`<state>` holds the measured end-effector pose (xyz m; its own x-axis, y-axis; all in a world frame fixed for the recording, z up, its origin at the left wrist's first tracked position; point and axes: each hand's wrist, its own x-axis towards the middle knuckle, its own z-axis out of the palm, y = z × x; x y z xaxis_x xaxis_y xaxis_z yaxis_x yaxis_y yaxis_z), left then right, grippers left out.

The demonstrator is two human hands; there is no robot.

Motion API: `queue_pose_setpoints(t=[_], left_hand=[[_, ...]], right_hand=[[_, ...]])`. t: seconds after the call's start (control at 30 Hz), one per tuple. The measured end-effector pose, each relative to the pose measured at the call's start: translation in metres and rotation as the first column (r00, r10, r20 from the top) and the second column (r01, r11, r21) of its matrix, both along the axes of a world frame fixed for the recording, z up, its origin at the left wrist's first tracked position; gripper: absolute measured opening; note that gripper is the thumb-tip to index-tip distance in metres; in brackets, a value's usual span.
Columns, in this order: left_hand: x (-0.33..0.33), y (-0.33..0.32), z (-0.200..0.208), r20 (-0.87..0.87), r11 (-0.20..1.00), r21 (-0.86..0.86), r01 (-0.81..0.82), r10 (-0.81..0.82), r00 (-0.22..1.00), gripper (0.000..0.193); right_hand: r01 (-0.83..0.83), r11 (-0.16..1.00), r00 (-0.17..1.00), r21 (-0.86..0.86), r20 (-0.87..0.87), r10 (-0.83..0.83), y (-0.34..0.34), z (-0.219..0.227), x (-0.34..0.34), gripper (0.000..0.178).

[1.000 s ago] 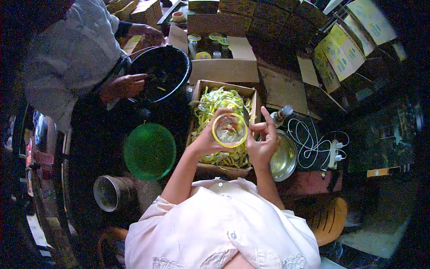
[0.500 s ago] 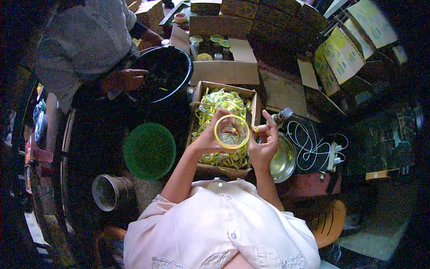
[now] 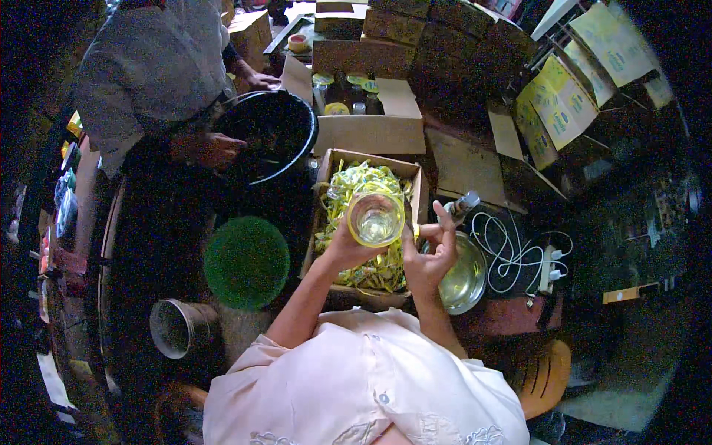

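Note:
My left hand (image 3: pixel 351 246) grips a clear round cup (image 3: pixel 376 220) with a yellow band around its edge, above the open cardboard box (image 3: pixel 420 194). Heaped in that box are yellow-green strips (image 3: pixel 363 178), crinkled and glossy. Beside the cup, my right hand (image 3: pixel 432 259) pinches a small yellow strip (image 3: pixel 417 231) between thumb and finger, the other fingers raised. Just right of this hand sits a shiny round bowl (image 3: pixel 466 276), partly behind my wrist. A bottle-like object with a grey cap (image 3: pixel 467 202) stands behind the bowl.
White cable (image 3: pixel 498 248) lies coiled beside a power strip (image 3: pixel 550 268) at right. A green round basket (image 3: pixel 247 262) and a bucket (image 3: pixel 176 328) are at left. Another person (image 3: pixel 159 67) reaches to a black tub (image 3: pixel 276 141). An open carton (image 3: pixel 371 133) with lidded jars stands ahead.
The cup has tilted in my left hand, and its clear round end shows more. My right hand has shifted slightly left and down. The other person's far hand has moved along the tub's rim.

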<state>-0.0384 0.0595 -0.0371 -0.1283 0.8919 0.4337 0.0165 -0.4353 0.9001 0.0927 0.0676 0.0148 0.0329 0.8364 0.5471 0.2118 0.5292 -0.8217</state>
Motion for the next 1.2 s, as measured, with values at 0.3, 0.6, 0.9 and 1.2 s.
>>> queue_pose_setpoints(t=[0.3,0.6,0.9,1.2], left_hand=[[-0.006,0.001,0.002,-0.064,0.999,-0.038,0.032,-0.034,0.997,0.066],[-0.009,0.000,0.003,-0.044,0.995,-0.050,0.084,-0.087,0.995,0.060],[-0.011,-0.003,-0.008,-0.127,0.996,-0.044,0.079,-0.084,0.988,0.068],[-0.009,-0.011,0.002,-0.009,0.983,-0.044,0.181,-0.181,0.983,0.066]], right_hand=[[0.026,0.999,0.998,0.032,0.058,-0.028,0.003,-0.003,-0.001,0.056],[0.026,0.997,0.994,0.066,0.104,-0.033,0.004,-0.004,-0.002,0.057],[-0.034,0.995,0.999,-0.091,0.037,0.038,0.005,-0.004,0.002,0.058],[-0.036,0.996,0.995,-0.083,0.085,0.043,0.004,-0.005,0.006,0.056]])
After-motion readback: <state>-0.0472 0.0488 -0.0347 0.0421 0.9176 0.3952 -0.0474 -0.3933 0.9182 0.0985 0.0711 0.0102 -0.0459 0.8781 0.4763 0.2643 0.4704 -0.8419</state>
